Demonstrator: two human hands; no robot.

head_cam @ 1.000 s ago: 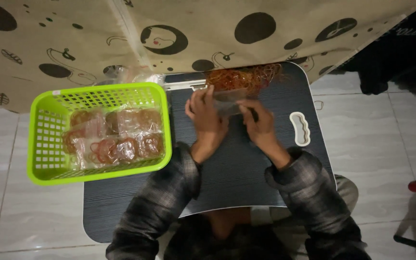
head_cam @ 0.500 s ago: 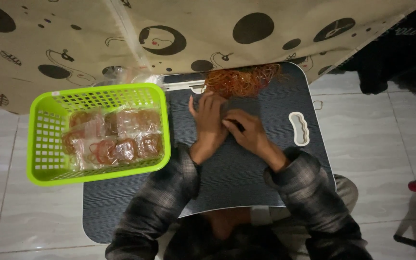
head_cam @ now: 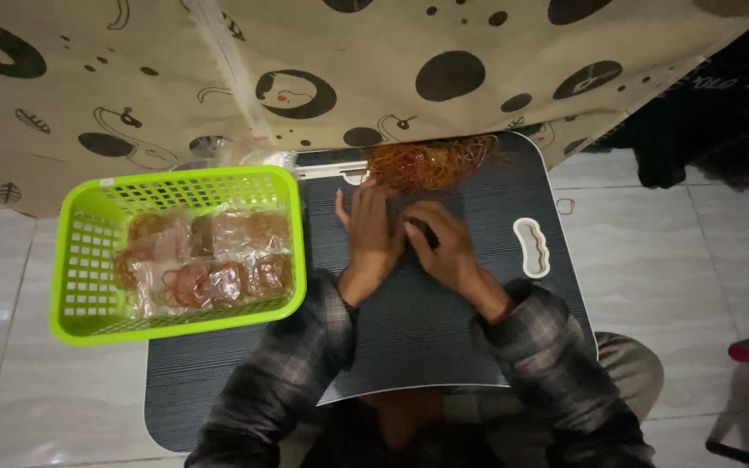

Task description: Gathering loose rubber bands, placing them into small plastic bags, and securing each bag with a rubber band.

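1. A beige cloth (head_cam: 175,78) printed with black circles and small drawings hangs across the 12 o'clock part of the view, covering the far edge of the scene.
2. The table (head_cam: 444,347) is a small dark lap table with a wood-grain top, standing on pale floor tiles (head_cam: 687,251); a white oval handle slot (head_cam: 533,247) sits at its 3 o'clock edge.
3. A bright green plastic basket (head_cam: 88,286) rests over the table's 9 o'clock corner, partly overhanging the floor.
4. Inside the basket lie clear packets of rubber bands (head_cam: 205,260) (reddish-orange loops showing through the plastic), packed side by side.
5. A loose pile of rubber bands (head_cam: 431,165) lies at the table's 12 o'clock edge, just under the cloth.
6. The left hand (head_cam: 373,238) lies palm down on the table, fingers stretched toward 12 o'clock, the tips just short of the pile; it grips nothing that can be seen.
7. The right hand (head_cam: 444,251) sits just beside it at 3 o'clock, touching it, fingers curled over something small and dark; what it is cannot be told.
8. A single stray band (head_cam: 566,206) lies on the tiles at 3 o'clock of the table.
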